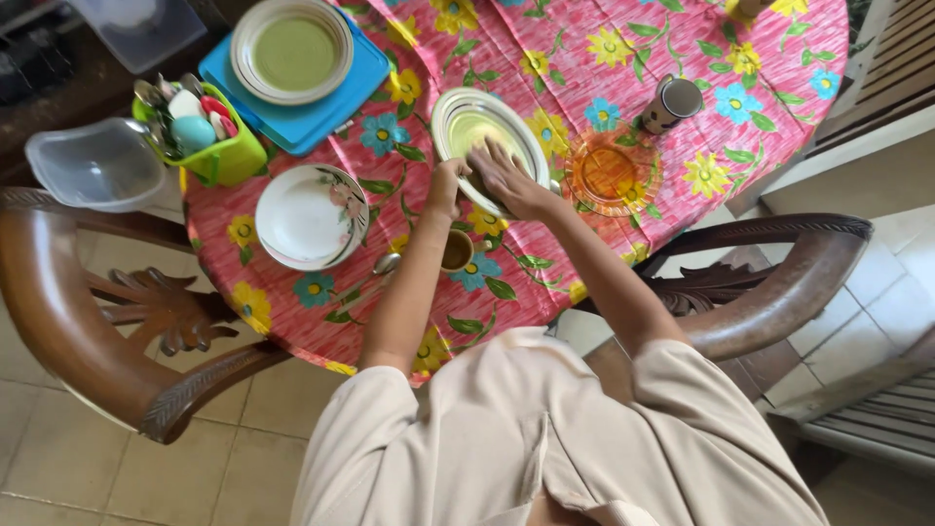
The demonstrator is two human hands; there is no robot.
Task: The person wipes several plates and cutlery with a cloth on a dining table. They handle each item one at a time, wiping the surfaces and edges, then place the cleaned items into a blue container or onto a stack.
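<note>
A shallow pale green plate with a silvery rim lies on the pink flowered tablecloth. My left hand is closed on the plate's near left rim. My right hand lies on the near part of the plate with fingers spread, pressing a small dark brown cloth that is mostly hidden under the fingers. A small cup of brown drink stands just below my hands, between my forearms.
A white flowered plate and a spoon lie left. An orange glass dish and dark mug are right. Far left: blue tray with stacked plates, green cutlery caddy, clear tub. Wooden chairs flank the table.
</note>
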